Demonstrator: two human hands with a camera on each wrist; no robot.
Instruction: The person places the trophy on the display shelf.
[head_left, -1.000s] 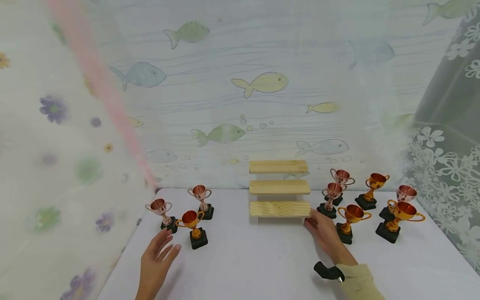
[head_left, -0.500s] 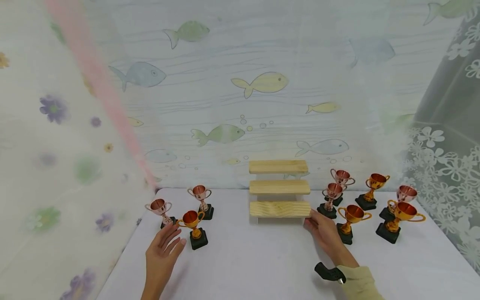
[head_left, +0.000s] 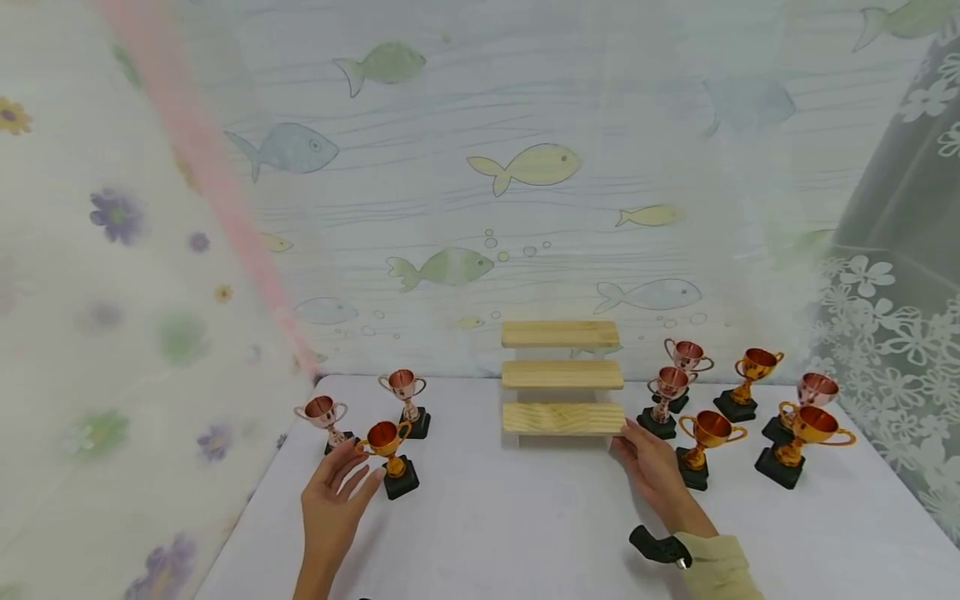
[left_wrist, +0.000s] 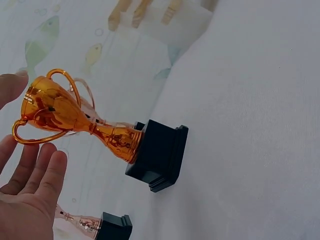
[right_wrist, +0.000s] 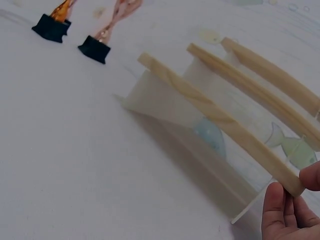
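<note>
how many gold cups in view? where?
4: left gold cup at the left grip; right of the shelf, back gold cup, near-shelf front gold cup, far-right front gold cup. None looks hidden.

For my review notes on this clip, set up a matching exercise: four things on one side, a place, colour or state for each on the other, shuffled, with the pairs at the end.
1. Left hand
2. Right hand
3. Stand
4. Rear trophy at left in the head view

A. Pinching the right end of the lowest step
B. Pinkish copper, on a black base
C. At the cup of a gold trophy
D. Three-tiered, pale wood

Pairs: 1-C, 2-A, 3-D, 4-B
</note>
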